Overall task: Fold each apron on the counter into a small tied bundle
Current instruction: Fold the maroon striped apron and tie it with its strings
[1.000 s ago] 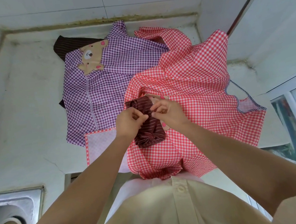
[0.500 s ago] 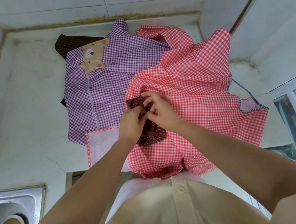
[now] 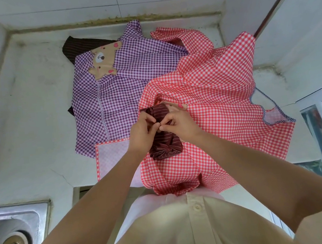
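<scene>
We hold a dark maroon pinstriped apron bundle [image 3: 166, 147] on top of the red-and-white gingham apron [image 3: 223, 95], over that apron's near left part, with a knotted gather showing at the bundle's near end. Our left hand [image 3: 144, 128] and our right hand [image 3: 178, 125] meet knuckle to knuckle over the bundle's middle. Each grip is curled tight, pinching maroon cloth between fingertips and thumb; whether that is a fold or a tie we cannot tell. The red-and-white gingham apron lies spread and rumpled on the pale, stained counter [image 3: 36, 115], its near edge hanging over the front by our cream shirt [image 3: 187, 228]. Left of it, partly beneath it, lies a purple-and-white gingham apron [image 3: 132, 85] with a tan bear patch [image 3: 103, 61] at its far end. A dark brown striped cloth [image 3: 82, 46] peeks out behind that. A pale pink checked cloth with a red border [image 3: 112, 158] lies just left of the red apron's near part. A steel sink [image 3: 18, 226] sits well left, nearer us.
</scene>
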Demonstrator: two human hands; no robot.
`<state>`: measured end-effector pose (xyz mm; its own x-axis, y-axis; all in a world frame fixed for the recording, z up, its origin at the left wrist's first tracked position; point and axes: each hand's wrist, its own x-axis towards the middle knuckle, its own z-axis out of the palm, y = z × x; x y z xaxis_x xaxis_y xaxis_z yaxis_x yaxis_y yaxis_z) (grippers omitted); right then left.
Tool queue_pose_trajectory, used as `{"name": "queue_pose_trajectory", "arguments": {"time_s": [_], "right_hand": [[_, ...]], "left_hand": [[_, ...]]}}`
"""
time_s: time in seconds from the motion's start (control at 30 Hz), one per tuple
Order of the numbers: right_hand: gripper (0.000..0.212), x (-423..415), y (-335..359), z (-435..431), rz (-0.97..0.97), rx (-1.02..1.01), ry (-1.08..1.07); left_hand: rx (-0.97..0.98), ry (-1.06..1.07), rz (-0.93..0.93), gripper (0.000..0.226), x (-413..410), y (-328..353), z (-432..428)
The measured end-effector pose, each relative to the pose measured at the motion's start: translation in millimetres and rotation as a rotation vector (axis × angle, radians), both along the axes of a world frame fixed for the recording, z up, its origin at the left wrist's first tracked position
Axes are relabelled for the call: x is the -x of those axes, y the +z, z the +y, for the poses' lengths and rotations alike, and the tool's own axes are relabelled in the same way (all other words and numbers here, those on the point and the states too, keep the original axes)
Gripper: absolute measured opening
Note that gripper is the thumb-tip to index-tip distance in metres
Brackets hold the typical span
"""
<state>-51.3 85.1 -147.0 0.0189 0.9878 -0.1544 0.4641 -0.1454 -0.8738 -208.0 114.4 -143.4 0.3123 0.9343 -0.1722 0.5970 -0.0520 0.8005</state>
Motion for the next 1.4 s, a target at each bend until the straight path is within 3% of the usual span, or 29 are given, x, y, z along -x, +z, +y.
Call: {"name": "queue_pose_trajectory", "arguments": {"time_s": [0.2,0.33,0.53,0.63,0.77,0.97,1.07,1.17,1.4], "right_hand": [[0.008,-2.3,-2.2,-0.1,0.065,0.077,-0.023],[0.008,1.7,-2.3,3.5,0.076,0.157,-0.108],[0.017,7.5,4.3,9.8,0.181,0.332,-0.289],[0.007,11.6,4.7,9.3,0.098,0.249,-0.256],[0.006,10.0,-2.5,7.9,-0.158,-0.049,-0.017],[0.006,-2.6,-9.7,11.6,-0.295,-0.016,0.221],[0.016,-3.4,-3.5,11.9,-0.169,0.177,0.222],[0.023,-2.8,5.5,8.0,0.013,0.427,0.201],[0.026,0.0,12.7,7.4,0.073,0.485,0.087]], "left_hand": [[-0.054,-0.112,0.004,0.039,5.2,-1.9,-2.9],[-0.144,0.022,0.087,0.047,-1.7,2.9,-5.7],[-0.210,-0.043,0.138,0.054,-6.2,8.1,-7.7],[-0.228,-0.080,0.152,0.056,-4.9,7.0,-8.1],[-0.229,-0.118,0.148,0.058,0.4,4.6,-6.9],[-0.207,-0.114,0.151,0.054,7.3,2.2,-7.2],[-0.216,-0.079,0.120,0.046,8.3,1.0,-9.5],[-0.293,-0.065,0.110,0.023,8.4,-1.2,-10.6],[-0.406,-0.088,0.202,0.012,7.1,0.6,-11.2]]}}
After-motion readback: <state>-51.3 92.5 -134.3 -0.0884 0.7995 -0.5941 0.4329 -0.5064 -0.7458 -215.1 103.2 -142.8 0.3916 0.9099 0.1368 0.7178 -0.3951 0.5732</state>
